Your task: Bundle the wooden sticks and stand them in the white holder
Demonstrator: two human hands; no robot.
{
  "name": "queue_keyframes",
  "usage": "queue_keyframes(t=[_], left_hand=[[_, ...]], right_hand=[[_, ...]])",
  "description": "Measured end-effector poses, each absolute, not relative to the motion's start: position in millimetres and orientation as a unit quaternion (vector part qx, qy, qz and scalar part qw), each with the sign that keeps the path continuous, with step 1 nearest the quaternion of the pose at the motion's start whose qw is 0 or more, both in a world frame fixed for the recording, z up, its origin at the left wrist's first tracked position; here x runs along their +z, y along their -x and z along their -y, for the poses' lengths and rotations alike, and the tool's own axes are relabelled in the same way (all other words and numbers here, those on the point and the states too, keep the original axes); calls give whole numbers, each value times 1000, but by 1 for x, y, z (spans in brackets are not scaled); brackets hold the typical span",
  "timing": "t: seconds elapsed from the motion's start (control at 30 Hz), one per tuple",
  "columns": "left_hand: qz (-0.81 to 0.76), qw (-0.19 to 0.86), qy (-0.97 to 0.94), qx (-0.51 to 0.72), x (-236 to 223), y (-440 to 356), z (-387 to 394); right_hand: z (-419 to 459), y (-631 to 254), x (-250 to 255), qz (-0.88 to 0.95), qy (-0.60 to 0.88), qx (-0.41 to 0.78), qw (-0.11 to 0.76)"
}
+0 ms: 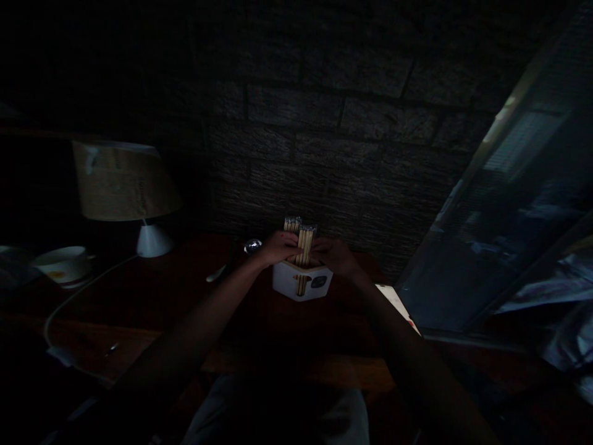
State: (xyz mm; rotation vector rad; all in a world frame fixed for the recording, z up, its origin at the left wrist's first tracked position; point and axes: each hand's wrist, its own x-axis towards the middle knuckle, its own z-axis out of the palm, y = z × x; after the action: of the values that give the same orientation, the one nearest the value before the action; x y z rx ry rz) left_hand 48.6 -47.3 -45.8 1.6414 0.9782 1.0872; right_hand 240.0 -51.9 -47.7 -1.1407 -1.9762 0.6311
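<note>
Two bundles of wooden chopsticks (306,244) with silvery upper ends stand upright in a white box-shaped holder (302,290). The holder has a dark label and a chopstick picture on its front. From the left, my left hand (279,247) reaches over the holder's rim, its fingers closed on the chopsticks. My right hand (334,254) comes in from the other side, fingers bent against the right edge of the front bundle. Dim light hides some fingertips and the inside of the holder.
A table lamp (155,240) with its cord and a white cup (67,264) stand at left. Near my left wrist are a shiny round metal object (252,246) and a pale spoon-like handle (216,273). A lit phone (397,306) lies right, and a brick wall (319,117) rises behind.
</note>
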Motion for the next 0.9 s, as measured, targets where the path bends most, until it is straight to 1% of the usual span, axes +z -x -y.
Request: queue_keyframes(t=[0.33, 0.6, 0.9], left_hand=[[-399, 443, -671, 442, -49, -49, 45], [-389, 453, -678, 429, -48, -47, 45], [-392, 456, -670, 436, -44, -45, 51]], right_hand=[[49, -241, -51, 770, 447, 254, 377], [48, -241, -52, 770, 435, 272, 379], [47, -233, -51, 769, 433, 255, 396]])
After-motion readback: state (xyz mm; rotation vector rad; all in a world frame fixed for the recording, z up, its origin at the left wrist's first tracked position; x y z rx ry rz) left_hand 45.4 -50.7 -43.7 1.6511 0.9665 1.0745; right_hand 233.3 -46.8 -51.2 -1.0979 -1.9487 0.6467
